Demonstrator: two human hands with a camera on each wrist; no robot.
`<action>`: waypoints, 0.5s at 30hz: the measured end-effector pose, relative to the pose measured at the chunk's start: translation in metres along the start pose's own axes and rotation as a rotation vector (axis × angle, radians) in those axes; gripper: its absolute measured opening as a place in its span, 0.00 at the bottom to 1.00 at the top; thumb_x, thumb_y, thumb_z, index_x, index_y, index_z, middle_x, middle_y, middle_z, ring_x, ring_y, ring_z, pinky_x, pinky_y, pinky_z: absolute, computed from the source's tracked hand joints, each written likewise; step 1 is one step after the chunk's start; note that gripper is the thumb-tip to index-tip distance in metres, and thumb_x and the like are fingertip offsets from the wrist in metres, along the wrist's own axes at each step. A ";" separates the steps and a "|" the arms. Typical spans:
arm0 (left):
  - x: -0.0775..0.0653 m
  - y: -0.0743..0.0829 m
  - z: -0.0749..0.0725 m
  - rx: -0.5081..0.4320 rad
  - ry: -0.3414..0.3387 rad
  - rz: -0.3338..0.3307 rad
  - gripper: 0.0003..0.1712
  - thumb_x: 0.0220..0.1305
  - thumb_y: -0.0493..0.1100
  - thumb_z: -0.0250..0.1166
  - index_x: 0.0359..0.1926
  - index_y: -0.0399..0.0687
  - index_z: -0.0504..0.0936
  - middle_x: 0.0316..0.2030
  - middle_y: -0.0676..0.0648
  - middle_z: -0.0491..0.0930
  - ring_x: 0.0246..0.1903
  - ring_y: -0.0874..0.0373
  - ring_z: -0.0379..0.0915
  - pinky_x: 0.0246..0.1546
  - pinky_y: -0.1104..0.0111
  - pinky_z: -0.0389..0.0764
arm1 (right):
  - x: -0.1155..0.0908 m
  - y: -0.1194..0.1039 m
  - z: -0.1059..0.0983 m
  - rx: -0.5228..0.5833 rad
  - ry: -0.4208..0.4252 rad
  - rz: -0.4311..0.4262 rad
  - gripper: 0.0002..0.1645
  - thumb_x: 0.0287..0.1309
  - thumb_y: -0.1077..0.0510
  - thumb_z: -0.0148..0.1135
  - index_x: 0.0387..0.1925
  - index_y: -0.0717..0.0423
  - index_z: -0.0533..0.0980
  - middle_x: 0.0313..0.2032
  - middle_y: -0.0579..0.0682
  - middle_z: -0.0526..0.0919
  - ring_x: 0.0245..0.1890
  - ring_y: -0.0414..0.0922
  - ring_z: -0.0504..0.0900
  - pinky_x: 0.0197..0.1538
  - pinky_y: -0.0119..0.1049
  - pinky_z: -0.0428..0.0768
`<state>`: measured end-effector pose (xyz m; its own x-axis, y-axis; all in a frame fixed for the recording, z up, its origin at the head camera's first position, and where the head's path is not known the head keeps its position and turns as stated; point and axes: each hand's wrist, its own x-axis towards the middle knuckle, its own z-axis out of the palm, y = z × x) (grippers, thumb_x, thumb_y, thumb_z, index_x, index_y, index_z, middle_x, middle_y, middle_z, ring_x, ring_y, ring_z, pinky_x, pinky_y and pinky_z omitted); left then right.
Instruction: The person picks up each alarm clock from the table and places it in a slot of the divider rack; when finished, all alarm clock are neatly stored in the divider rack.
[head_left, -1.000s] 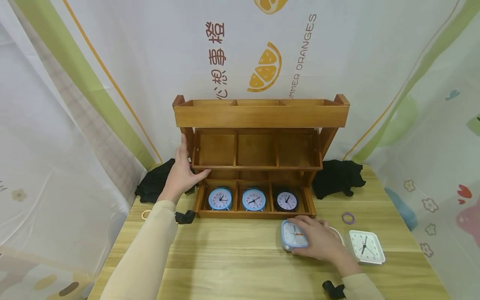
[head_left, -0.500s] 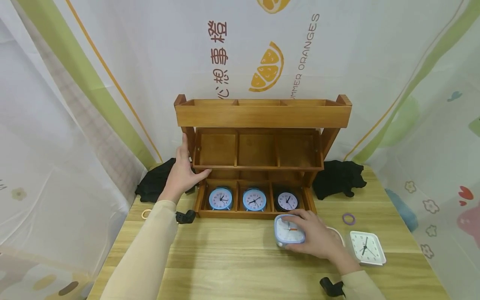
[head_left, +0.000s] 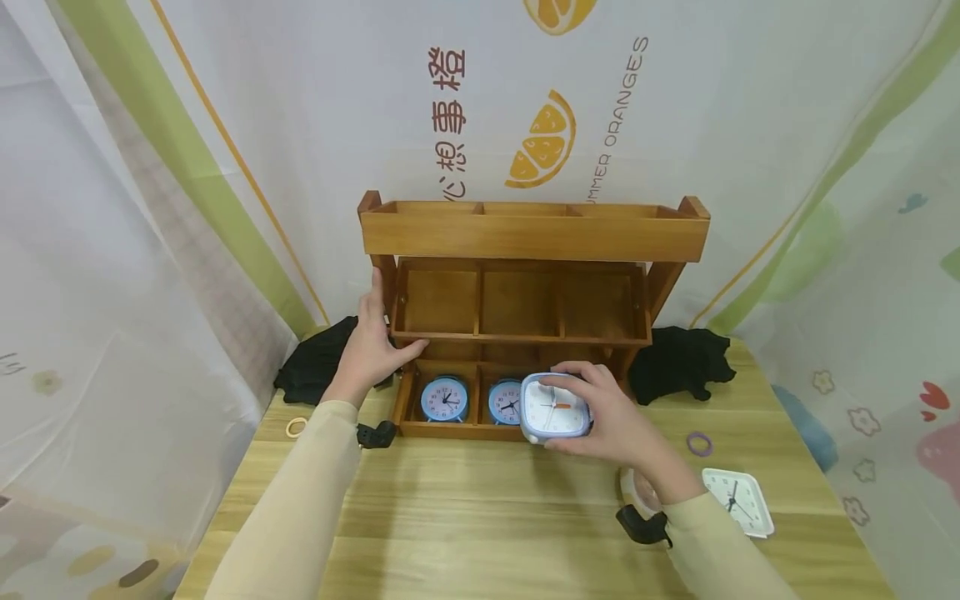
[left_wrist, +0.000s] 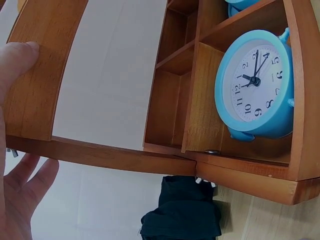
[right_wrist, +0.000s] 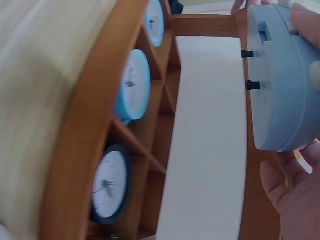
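A pale blue square alarm clock (head_left: 555, 410) is in the grip of my right hand (head_left: 617, 421), raised in front of the lower tier of a wooden shelf (head_left: 532, 235). In the right wrist view I see the clock's back (right_wrist: 272, 105) with two black knobs. My left hand (head_left: 367, 357) holds the shelf's left side, thumb on the wood and fingers behind it. On the lower tier sit a round blue clock (head_left: 444, 399) at left, another blue clock (head_left: 501, 403) in the middle, and a round black clock (right_wrist: 111, 184) at right, hidden from the head view.
At right lie a white square clock (head_left: 738, 502), a purple ring (head_left: 699, 444) and a round cream-rimmed thing (head_left: 639, 492) partly under my wrist. A wooden-coloured ring (head_left: 296, 427) lies at left. Black cloths (head_left: 681, 364) flank the shelf; a curtain (head_left: 315, 125) hangs behind.
My right hand has carried the pale blue alarm clock up and to the left, from the table beside the shelf to in front of the lower tier. The left hand keeps its place.
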<state>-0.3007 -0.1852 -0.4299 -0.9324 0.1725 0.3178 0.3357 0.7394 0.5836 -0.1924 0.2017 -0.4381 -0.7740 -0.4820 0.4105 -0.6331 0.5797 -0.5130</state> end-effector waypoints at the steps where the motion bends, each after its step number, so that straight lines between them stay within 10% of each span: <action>1: 0.000 0.000 0.001 0.000 0.002 0.001 0.78 0.60 0.56 0.77 0.80 0.71 0.16 0.77 0.31 0.47 0.45 0.35 0.76 0.42 0.44 0.82 | 0.004 -0.001 -0.002 0.008 0.007 0.001 0.47 0.40 0.43 0.88 0.65 0.41 0.79 0.66 0.50 0.74 0.63 0.51 0.67 0.53 0.55 0.76; 15: 0.001 0.000 0.001 0.013 0.018 0.005 0.79 0.58 0.56 0.78 0.81 0.72 0.17 0.76 0.30 0.50 0.46 0.35 0.76 0.43 0.43 0.83 | 0.089 -0.012 0.006 0.128 0.104 0.047 0.46 0.43 0.47 0.88 0.67 0.42 0.79 0.70 0.50 0.70 0.68 0.54 0.65 0.61 0.62 0.74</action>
<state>-0.3014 -0.1846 -0.4306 -0.9282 0.1645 0.3339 0.3383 0.7470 0.5724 -0.2538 0.1479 -0.3996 -0.8036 -0.3821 0.4563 -0.5951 0.5081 -0.6226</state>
